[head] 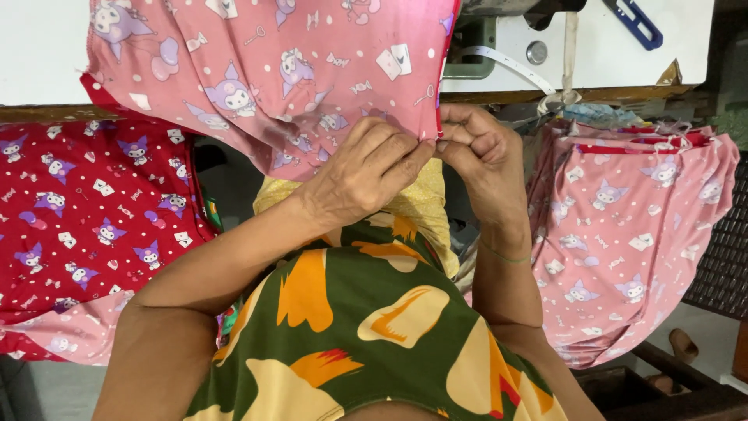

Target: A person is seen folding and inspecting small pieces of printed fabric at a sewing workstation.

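Note:
A pink cloth piece (265,70) printed with cartoon figures hangs off the front of a white sewing table (608,54). My left hand (366,171) pinches the cloth's lower right corner between thumb and fingers. My right hand (483,156) meets it at that same corner, fingers curled and gripping the red-stitched edge. Both hands touch each other just below the table's edge, above my lap in a green and orange patterned garment.
A heap of red printed cloth (86,210) lies at the left. Pink printed pieces (631,234) hang at the right. A sewing machine base (475,39), a white measuring tape (510,66) and blue-handled scissors (635,23) are on the table. A dark woven basket (721,257) stands far right.

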